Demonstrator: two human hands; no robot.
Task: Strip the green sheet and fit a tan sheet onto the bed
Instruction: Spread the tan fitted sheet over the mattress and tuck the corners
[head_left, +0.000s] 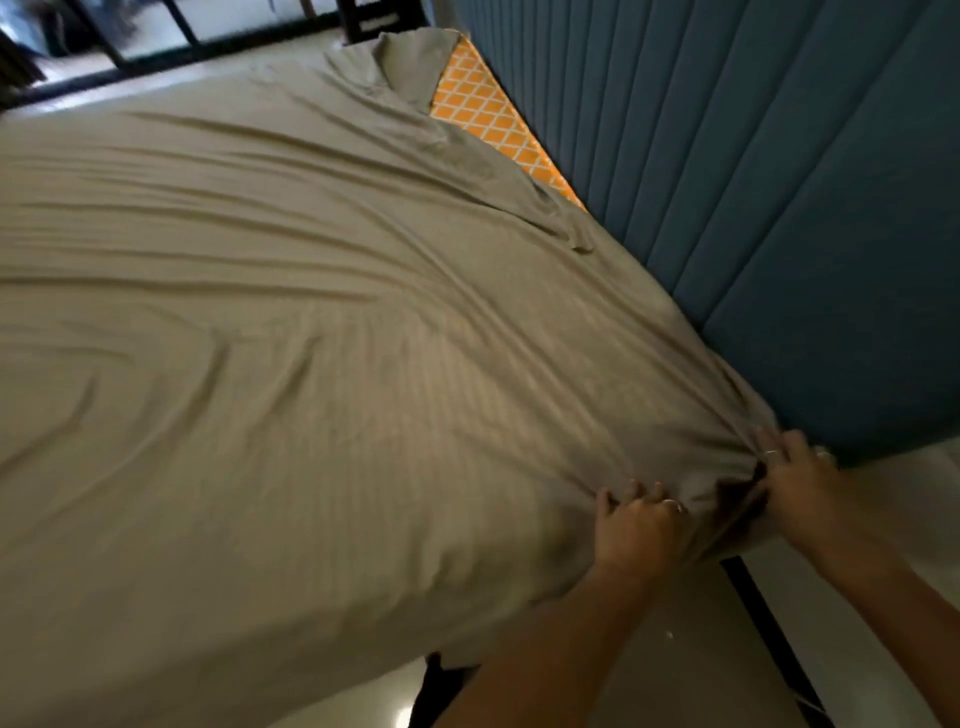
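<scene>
A tan sheet (291, 322) with faint stripes lies spread and wrinkled over most of the bed. At the far corner it is rumpled back, and the orange lattice-patterned mattress (488, 111) shows along the headboard. My left hand (636, 527) and my right hand (797, 480) both grip the sheet's bunched edge at the near corner beside the headboard, and folds fan out from there. No green sheet is in view.
A blue padded headboard (753, 197) with vertical channels runs along the right side. Pale glossy floor (691, 670) and a dark bed-frame rail (769, 629) lie below the corner. Dark window bars (145, 41) stand beyond the bed's far side.
</scene>
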